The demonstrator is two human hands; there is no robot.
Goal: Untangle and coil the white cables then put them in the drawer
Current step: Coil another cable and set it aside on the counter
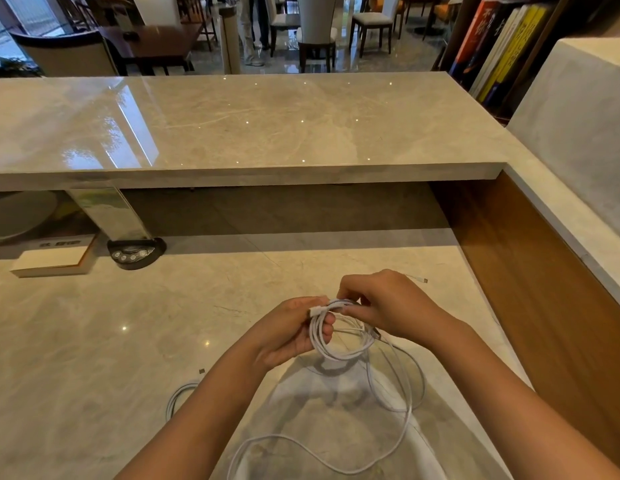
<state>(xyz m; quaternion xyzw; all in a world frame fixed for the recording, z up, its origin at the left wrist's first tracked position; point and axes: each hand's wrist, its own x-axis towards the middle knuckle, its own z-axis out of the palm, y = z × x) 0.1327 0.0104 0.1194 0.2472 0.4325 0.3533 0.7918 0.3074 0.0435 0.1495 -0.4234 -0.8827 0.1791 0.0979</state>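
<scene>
Currently coiling: left hand (292, 332) grips the small white cable coil (331, 336) above the desk (94, 341); right hand (388, 303) pinches its top. Slack tail (398, 427) needs winding next; drawer unseen.

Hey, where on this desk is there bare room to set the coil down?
Bare marble lies left of the left hand, between the book and the second cable. It is crowded below the coil, where loose cable loops across the desk.
</scene>
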